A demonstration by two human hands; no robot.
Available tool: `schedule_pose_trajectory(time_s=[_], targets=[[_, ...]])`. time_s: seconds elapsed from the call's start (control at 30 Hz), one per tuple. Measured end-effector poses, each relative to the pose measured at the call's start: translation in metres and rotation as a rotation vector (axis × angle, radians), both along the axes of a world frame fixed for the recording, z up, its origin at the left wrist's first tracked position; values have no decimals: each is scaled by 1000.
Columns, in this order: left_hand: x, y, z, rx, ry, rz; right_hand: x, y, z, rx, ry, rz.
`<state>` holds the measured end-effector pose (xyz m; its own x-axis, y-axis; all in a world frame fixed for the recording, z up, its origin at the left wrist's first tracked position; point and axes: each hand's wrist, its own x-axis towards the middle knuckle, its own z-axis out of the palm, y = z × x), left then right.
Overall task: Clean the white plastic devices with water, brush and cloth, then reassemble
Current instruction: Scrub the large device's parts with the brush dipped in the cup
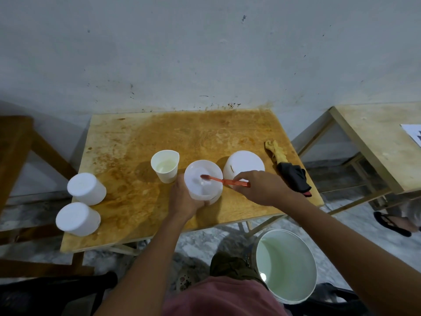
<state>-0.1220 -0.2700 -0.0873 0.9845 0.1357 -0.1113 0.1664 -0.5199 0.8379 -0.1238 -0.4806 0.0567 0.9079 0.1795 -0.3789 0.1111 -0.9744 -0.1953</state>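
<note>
My left hand (183, 198) grips a white plastic device part (203, 182) from its left and lower side, its open face turned up over the wooden table (136, 144). My right hand (259, 187) holds a red toothbrush (224, 180), whose bristled head rests inside that part. Behind my right hand stands another white cylinder (243, 163). Two more white cylinders (86, 188) (78, 218) stand at the table's left edge. A paper cup of water (165, 168) sits just left of the held part.
A yellow cloth (276, 151) and a black cloth (295, 179) lie at the table's right edge. A white bucket of water (284, 265) stands on the floor by my knee. A second table (376, 144) is at right, a wooden frame (18, 142) at left.
</note>
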Motion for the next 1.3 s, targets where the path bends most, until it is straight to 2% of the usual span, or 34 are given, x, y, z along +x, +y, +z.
schedule_pose_trajectory(time_s=[0.2,0.53,0.77,0.9,1.03,1.17,1.3], targets=[[-3,0,1,-14,-11,-12,-22,-16,-35,58,3,-84],[-2,1,0,-13,12,-13,-28,-15,-45,88,-64,-110],[0,-1,3,17,37,8,-10,6,-30,310,-89,-169],[-1,-1,4,-5,69,11,19,34,-20,387,-105,-119],[-3,2,4,-40,114,-9,51,69,2,235,-145,4],[-3,1,12,34,64,-36,80,102,18,-22,-268,211],[-4,3,15,28,7,-69,101,129,18,-185,-288,376]])
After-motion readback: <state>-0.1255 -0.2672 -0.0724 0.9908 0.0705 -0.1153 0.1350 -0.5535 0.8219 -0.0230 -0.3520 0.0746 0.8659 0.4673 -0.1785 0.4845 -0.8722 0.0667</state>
